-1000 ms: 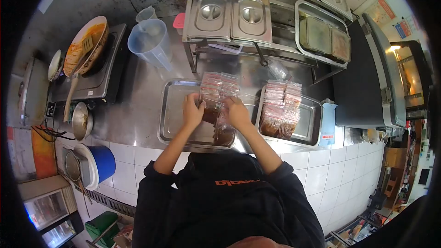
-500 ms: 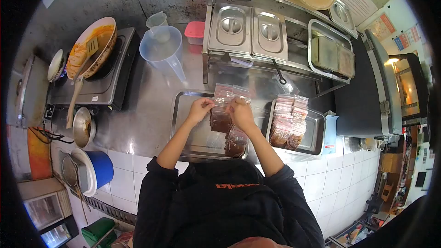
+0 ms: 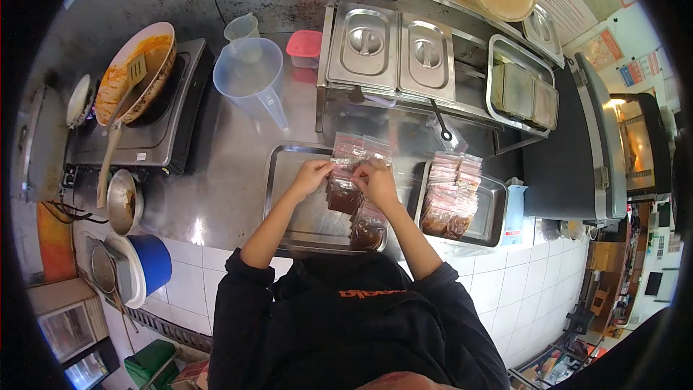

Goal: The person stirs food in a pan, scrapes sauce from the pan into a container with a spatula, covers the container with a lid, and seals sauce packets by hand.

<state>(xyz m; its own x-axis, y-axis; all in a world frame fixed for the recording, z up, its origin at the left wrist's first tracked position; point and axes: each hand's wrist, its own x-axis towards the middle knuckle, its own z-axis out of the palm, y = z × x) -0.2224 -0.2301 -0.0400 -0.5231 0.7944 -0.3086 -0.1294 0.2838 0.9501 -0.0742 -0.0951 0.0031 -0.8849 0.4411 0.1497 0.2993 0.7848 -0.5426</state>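
Over the left metal tray (image 3: 292,225), my left hand (image 3: 312,175) pinches the upper left edge of a small zip bag (image 3: 342,197) with dark brown contents. Close to it, my right hand (image 3: 376,182) has its fingertips closed at the same bag's top edge, on the right. Several similar bags lie overlapped in this tray, some behind my hands and some filled bags (image 3: 369,227) below my right hand. Off to the right, a second metal tray (image 3: 491,213) holds two overlapping rows of filled zip bags (image 3: 451,195).
A pan (image 3: 160,76) with orange sauce and a spatula sits on the stove (image 3: 189,94) at left. A clear measuring jug (image 3: 249,76) and a pink-lidded tub (image 3: 304,45) stand behind. A metal rack (image 3: 320,108) with lidded containers overhangs the counter's back.
My right hand has come slightly down and left, nearer my left hand, along the bag's top. The whole view has shifted a little.
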